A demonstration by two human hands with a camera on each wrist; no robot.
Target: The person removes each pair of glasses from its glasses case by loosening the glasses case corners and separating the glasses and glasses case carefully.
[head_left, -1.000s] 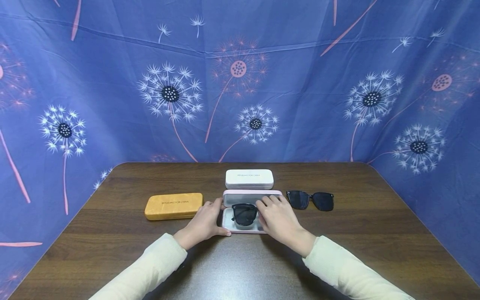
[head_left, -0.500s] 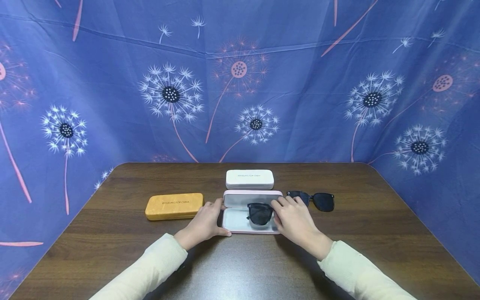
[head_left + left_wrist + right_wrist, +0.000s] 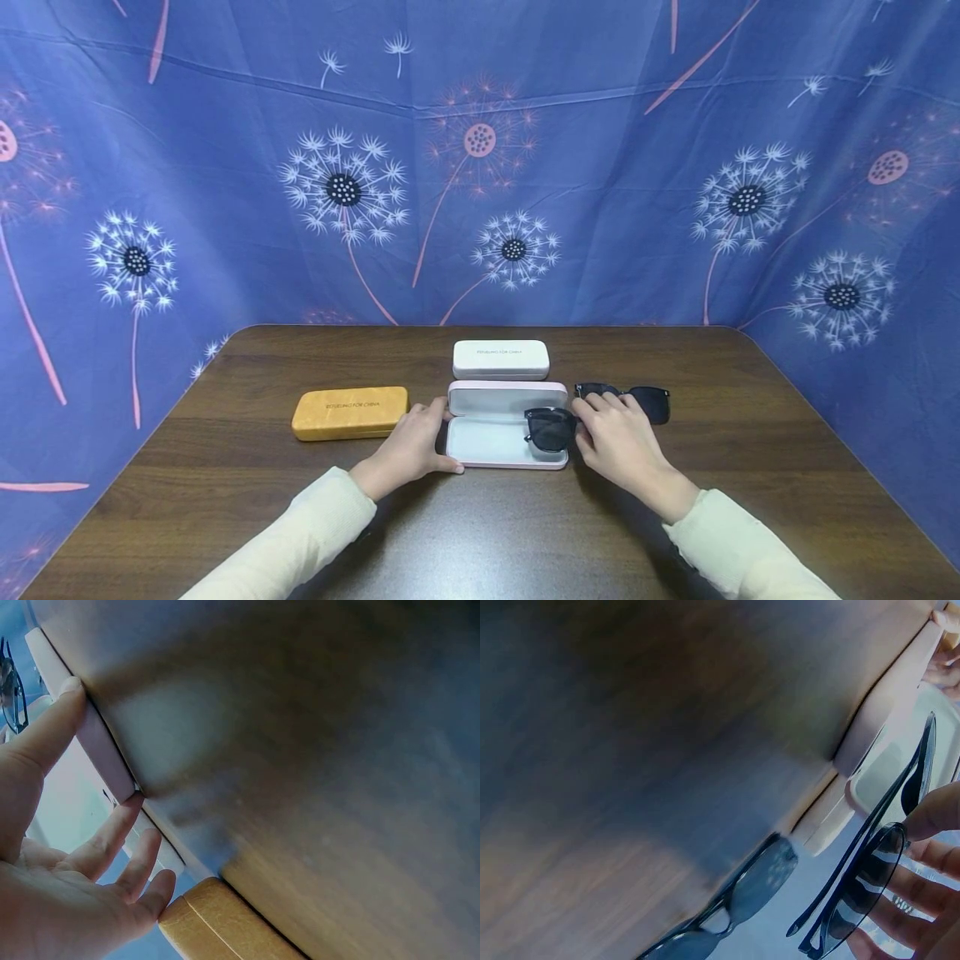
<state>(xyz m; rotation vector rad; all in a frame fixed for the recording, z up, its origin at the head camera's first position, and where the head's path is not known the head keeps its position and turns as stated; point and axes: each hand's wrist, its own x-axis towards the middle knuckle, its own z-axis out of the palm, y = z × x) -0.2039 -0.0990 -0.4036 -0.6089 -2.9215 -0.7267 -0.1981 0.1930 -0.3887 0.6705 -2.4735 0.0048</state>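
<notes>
An open glasses case (image 3: 480, 443) with a pink edge and pale lining lies mid-table. My left hand (image 3: 407, 442) holds its left end, thumb at the front edge and fingers toward the hinge side. Black sunglasses (image 3: 552, 430) are pinched by my right hand (image 3: 621, 443), which covers one lens in the head view. They overlap the case's right end there. In the right wrist view, the thumb presses near the bridge of the held sunglasses (image 3: 864, 889), fingers behind the lens, temples folded. A second pair of black sunglasses (image 3: 651, 405) lies on the table just beyond the right hand, partly hidden.
Behind the open case stands a closed white glasses case (image 3: 501, 360). A closed yellow glasses case (image 3: 350, 413) lies left of the left hand, close to its fingers. The wooden table (image 3: 480, 533) ends at a blue dandelion-print cloth (image 3: 600, 167).
My right hand has carried the held sunglasses rightward, from over the middle of the open case to its right end. The left hand stays on the case.
</notes>
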